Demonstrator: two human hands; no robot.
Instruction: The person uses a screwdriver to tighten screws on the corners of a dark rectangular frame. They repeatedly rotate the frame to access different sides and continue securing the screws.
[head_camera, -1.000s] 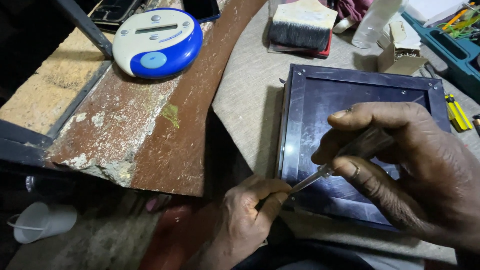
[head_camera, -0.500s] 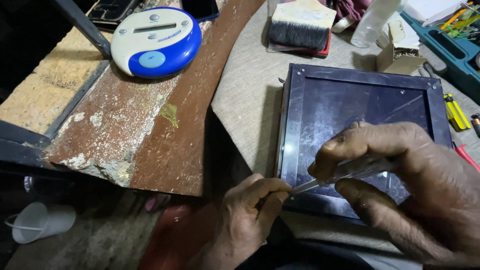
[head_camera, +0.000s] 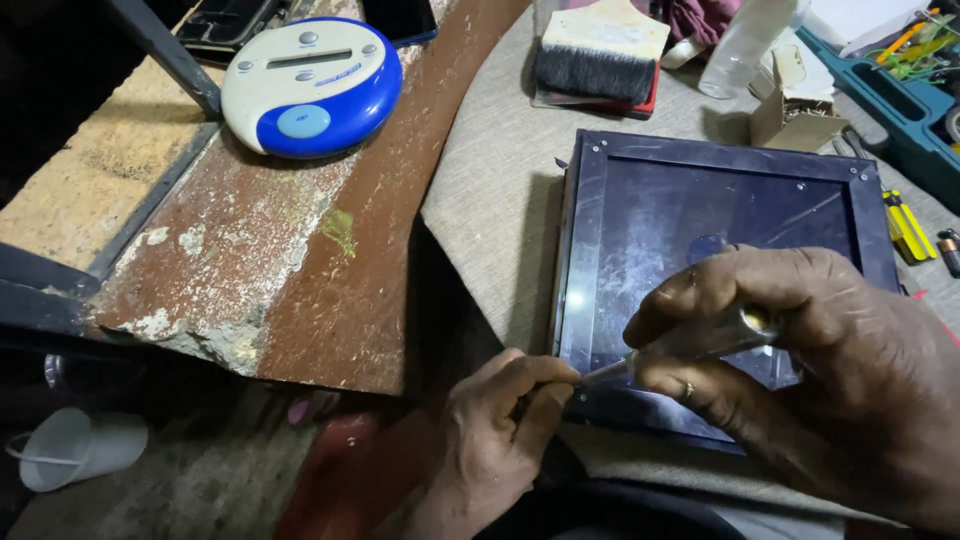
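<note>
One dark framed panel (head_camera: 720, 250) lies flat on the grey cloth of the table (head_camera: 490, 190), near the front edge at the right; it looks stiff and fairly heavy, its glossy face slippery and likely fragile — best held by the metal frame, not the glass. The right hand (head_camera: 810, 370) is closed around one screwdriver (head_camera: 690, 345), a thin, rigid tool gripped at its handle, its tip at the panel's near-left corner. The left hand (head_camera: 500, 440) pinches that tip between finger and thumb — whether a screw sits there cannot be told.
</note>
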